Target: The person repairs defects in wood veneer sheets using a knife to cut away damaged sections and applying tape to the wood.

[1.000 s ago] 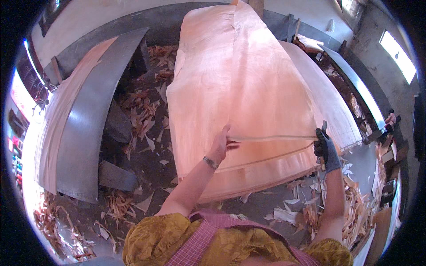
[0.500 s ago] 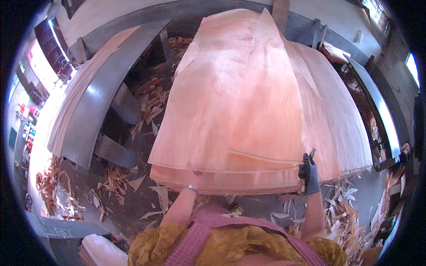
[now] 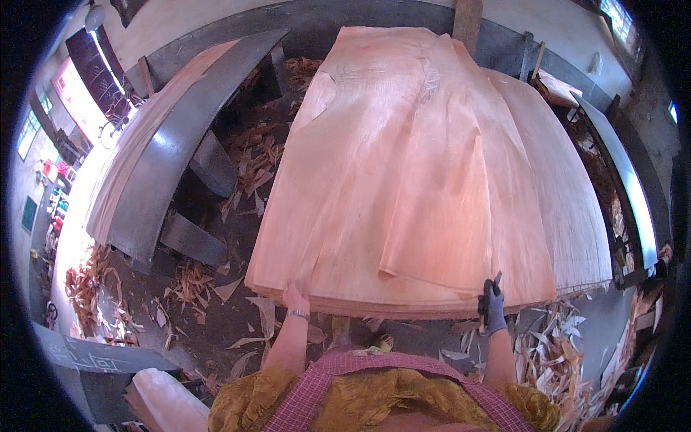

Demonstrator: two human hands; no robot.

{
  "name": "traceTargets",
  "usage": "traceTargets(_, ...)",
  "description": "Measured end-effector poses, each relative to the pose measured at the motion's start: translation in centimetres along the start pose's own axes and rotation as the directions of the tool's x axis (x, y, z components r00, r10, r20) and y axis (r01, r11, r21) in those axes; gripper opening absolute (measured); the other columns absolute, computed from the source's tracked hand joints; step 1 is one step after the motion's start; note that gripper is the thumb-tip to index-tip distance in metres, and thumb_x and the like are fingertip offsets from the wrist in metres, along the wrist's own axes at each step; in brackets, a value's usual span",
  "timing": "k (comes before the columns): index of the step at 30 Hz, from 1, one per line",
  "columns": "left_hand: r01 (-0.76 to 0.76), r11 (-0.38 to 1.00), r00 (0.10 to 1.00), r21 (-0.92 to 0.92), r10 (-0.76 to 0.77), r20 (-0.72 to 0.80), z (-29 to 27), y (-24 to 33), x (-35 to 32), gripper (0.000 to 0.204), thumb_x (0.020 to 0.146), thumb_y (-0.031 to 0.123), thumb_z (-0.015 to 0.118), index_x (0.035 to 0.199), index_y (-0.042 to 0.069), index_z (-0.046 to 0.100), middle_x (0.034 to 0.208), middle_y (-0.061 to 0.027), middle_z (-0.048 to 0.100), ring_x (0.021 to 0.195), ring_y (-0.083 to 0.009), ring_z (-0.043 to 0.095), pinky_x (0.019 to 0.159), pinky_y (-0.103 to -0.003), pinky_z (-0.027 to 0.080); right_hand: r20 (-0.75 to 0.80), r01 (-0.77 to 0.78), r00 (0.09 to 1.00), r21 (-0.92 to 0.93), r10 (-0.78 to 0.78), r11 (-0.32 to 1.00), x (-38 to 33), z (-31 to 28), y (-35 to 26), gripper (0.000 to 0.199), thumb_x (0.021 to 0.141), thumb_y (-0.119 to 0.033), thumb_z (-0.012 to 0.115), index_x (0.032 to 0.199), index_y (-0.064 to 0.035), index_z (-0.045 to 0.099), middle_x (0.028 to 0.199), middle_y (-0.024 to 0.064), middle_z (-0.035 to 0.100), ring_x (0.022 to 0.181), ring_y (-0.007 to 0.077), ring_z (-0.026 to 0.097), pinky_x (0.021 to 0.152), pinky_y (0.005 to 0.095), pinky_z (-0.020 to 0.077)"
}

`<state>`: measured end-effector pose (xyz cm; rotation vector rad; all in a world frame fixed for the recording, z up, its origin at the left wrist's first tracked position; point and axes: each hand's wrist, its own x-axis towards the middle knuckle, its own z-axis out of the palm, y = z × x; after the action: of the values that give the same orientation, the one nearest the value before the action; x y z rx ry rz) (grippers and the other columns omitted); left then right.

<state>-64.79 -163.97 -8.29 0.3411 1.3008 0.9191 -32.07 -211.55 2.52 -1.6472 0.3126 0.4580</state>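
Note:
A tall stack of thin, pinkish wood veneer sheets [image 3: 345,194] spreads out in front of me, its layered edge toward me. On top, a narrower flap of veneer [image 3: 439,237] lies folded or overlapped, with a pointed upper end. My bare left hand [image 3: 295,297] is closed at the near left edge of the stack, fingers on the top veneer. A dark grey glove covers my right hand [image 3: 494,306], which is closed round a short dark knife-like tool [image 3: 497,277], tip pointing away. This hand sits at the near right edge, beside the flap's lower corner.
Left stands a metal-topped bench [image 3: 155,165] with more veneer along it. Paler veneer sheets [image 3: 568,209] lie right of the stack, then a long metal rail [image 3: 622,173]. Veneer scraps [image 3: 551,345] litter the floor. A rolled pale sheet [image 3: 169,403] lies at lower left.
The lifted near edge of the top veneer has come down flat, and a folded flap now shows on the right. My left hand has shifted slightly left, out from beneath the sheet.

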Motion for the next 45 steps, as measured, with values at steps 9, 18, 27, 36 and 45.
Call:
traceTargets(9, -0.143, 0.99, 0.988, -0.007, 0.143, 0.065, 1.7, 0.7, 3.0, 0.028, 0.087, 0.03, 0.068, 0.105, 0.01, 0.058, 0.103, -0.0022, 0.064, 0.089, -0.015, 0.062, 0.064, -0.034, 0.05, 0.039, 0.06, 0.997, -0.014, -0.059, 0.998, 0.9, 4.1, -0.5, 0.029, 0.091, -0.041, 0.067, 0.08, -0.0195, 0.051, 0.052, -0.0026, 0.045, 0.035, 0.0088, 0.039, 0.033, 0.0255, 0.0268)
traceTargets(18, -0.073, 0.993, 0.997, -0.091, 0.075, 0.022, 0.3, -0.8, 2.6, 0.034, 0.094, 0.031, 0.061, 0.117, 0.006, 0.057, 0.114, -0.0048, 0.063, 0.101, -0.0194, 0.062, 0.075, -0.036, 0.054, -0.062, 0.062, 0.995, -0.201, -0.076, 0.978, 2.8, 1.8, 2.4, 0.028, 0.092, -0.039, 0.066, 0.097, -0.0115, 0.062, 0.054, 0.0024, 0.052, 0.04, 0.0128, 0.047, 0.037, 0.0301, 0.0361)
traceTargets(27, -0.135, 0.987, 0.988, -0.086, 0.128, -0.083, -1.4, 0.0, 4.8, 0.035, 0.096, 0.026, 0.055, 0.12, 0.0, 0.06, 0.114, -0.0119, 0.064, 0.096, -0.0286, 0.064, 0.083, -0.043, 0.054, 0.022, 0.297, 0.948, -0.429, -0.318, 0.853, 8.7, -1.0, 8.4, 0.028, 0.097, -0.026, 0.058, 0.104, -0.0008, 0.068, 0.074, 0.005, 0.065, 0.056, 0.0127, 0.054, 0.048, 0.0317, 0.0437)
traceTargets(36, -0.189, 0.873, 0.893, 0.45, 0.343, -0.292, -2.9, 1.6, 6.5, 0.029, 0.085, 0.022, 0.064, 0.09, -0.006, 0.068, 0.084, -0.0141, 0.07, 0.077, -0.0239, 0.065, 0.07, -0.037, 0.051, -0.003, 0.174, 0.971, -0.674, -0.239, 0.718, 7.5, -2.3, 11.6, 0.04, 0.097, -0.038, 0.058, 0.111, -0.0013, 0.063, 0.072, 0.0067, 0.058, 0.056, 0.016, 0.053, 0.048, 0.0314, 0.041)
traceTargets(45, -0.096, 0.465, 0.921, 0.88, 0.377, -0.099, -4.6, 2.6, 8.2, 0.032, 0.08, 0.018, 0.061, 0.098, -0.007, 0.068, 0.101, -0.0204, 0.07, 0.093, -0.0289, 0.068, 0.082, -0.04, 0.052, 0.042, 0.411, 0.823, -0.733, -0.566, 0.543, 8.0, -2.5, 14.8, 0.044, 0.094, -0.048, 0.058, 0.084, -0.0052, 0.06, 0.062, 0.0038, 0.053, 0.052, 0.0149, 0.05, 0.05, 0.0315, 0.04)
